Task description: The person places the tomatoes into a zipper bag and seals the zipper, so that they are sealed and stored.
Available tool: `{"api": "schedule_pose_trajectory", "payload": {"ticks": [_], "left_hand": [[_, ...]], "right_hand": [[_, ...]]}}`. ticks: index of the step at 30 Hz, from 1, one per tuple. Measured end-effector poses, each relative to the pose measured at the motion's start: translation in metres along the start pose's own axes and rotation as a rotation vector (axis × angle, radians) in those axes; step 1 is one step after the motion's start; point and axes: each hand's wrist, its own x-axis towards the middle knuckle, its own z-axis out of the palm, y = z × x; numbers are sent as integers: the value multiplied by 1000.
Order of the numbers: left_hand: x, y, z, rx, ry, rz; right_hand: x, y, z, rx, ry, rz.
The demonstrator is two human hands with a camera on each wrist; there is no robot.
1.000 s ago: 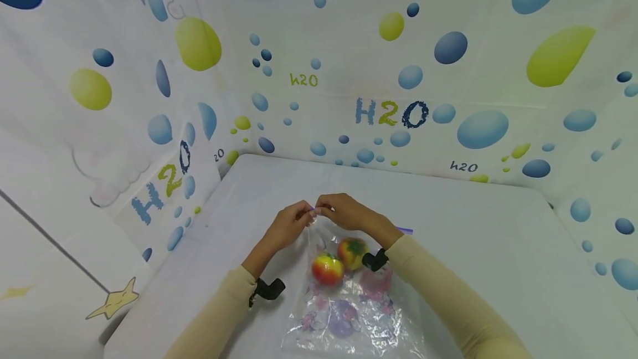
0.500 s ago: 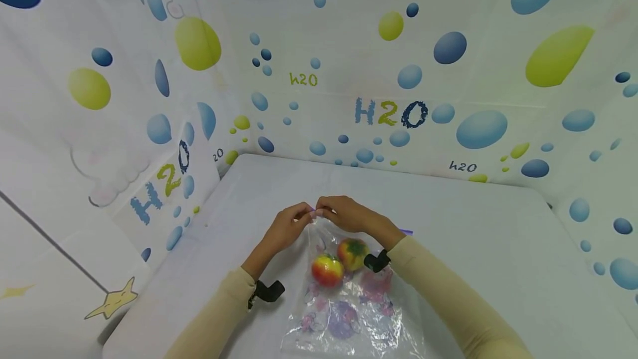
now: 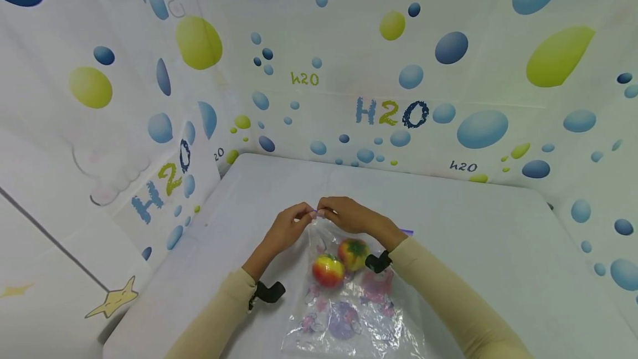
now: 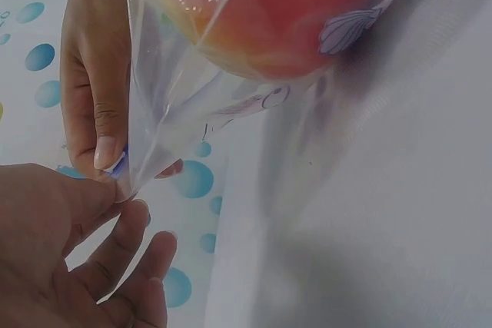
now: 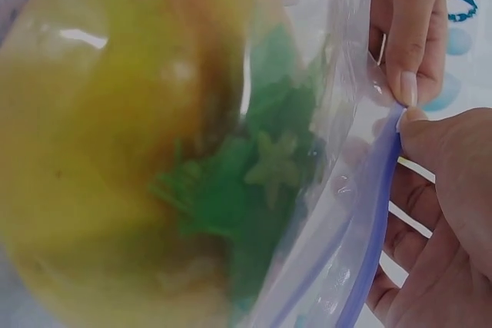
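Observation:
A clear printed zip bag (image 3: 366,342) lies flat on the white table. Inside are two red-and-yellow, tomato-like fruits (image 3: 328,271), one with its green leafy top showing in the right wrist view. At the bag's upper left corner, my left hand (image 3: 285,229) pinches the edge between thumb and forefinger. Right beside it, my right hand (image 3: 351,215) pinches the purple zip strip (image 5: 377,220) by the same corner, thumbs nearly touching. In the left wrist view, the bag's corner (image 4: 157,147) is drawn to a point between both hands. My right wrist covers part of the strip.
White cloth covers the table (image 3: 473,248), and its far edge meets a wall sheet (image 3: 339,32) printed with blue and green drops. A black wrist camera (image 3: 270,291) sits on the left cuff, and another black camera (image 3: 379,262) on the right one overhangs the bag.
Both hands have shifted slightly toward the person, the right a touch to the right as well. They keep their pinch at the same corner; the bag and fruits look unmoved.

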Motion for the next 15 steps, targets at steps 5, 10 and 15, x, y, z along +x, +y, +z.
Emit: {"api": "schedule_pose_trajectory", "payload": {"ticks": [5, 10, 15], "left_hand": [[5, 0, 2, 55, -4, 52], [8, 6, 1, 153, 4, 97], [6, 14, -2, 228, -7, 128]], "right_hand": [[-1, -1, -2, -27, 13, 5], [-2, -3, -4, -54, 31, -3], [-3, -6, -4, -80, 41, -10]]}}
